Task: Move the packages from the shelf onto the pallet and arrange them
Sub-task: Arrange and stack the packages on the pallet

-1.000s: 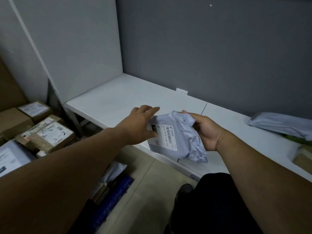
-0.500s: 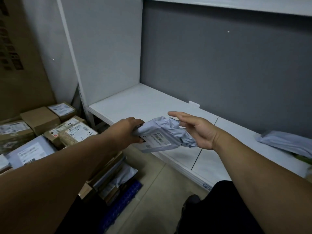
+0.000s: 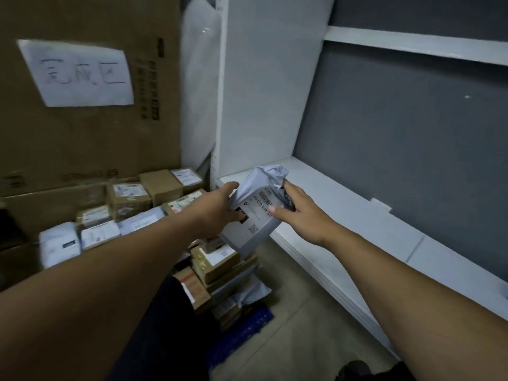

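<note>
**Grey bag held in 2 hands, btw shelf & pile**

A big brown cardboard wall (image 3: 90, 144) fills the left side. Right next to it stands the white shelf (image 3: 343, 213), w/ a tall white side board (image 3: 269, 92) & a dark grey back (image 3: 398, 160). A 2nd white board (image 3: 412, 46) runs across higher up, top right.

Low on the left sits the pile of pkgs (image 3: 132, 204): brown boxes & pale bags w/ labels, packed side by side & pushed up to the cardboard wall. More small boxes (image 3: 214, 259) are stacked at the front of the pile. A bit of the blue pallet (image 3: 247, 324) peeks out under them, on the tan floor (image 3: 297, 325).

A white paper sign (image 3: 77, 74) w/ hand-drawn marks is stuck on the cardboard wall, top left.

The grey plastic mailer bag (image 3: 247, 237) is up in the air, in front of the shelf's left end & above the front boxes. It is tilted, w/ the crumpled end up & the white label (image 3: 261, 203) facing the camera. The label has a barcode; the small print is too blurry to read.

The left hand (image 3: 217, 207) grips the bag's left edge: thumb on the front by a black patch, fingers going behind. The right hand (image 3: 299, 213) holds the right edge: thumb on the label, fingers curled round the side. Both arms are bare & stretched out.
</note>
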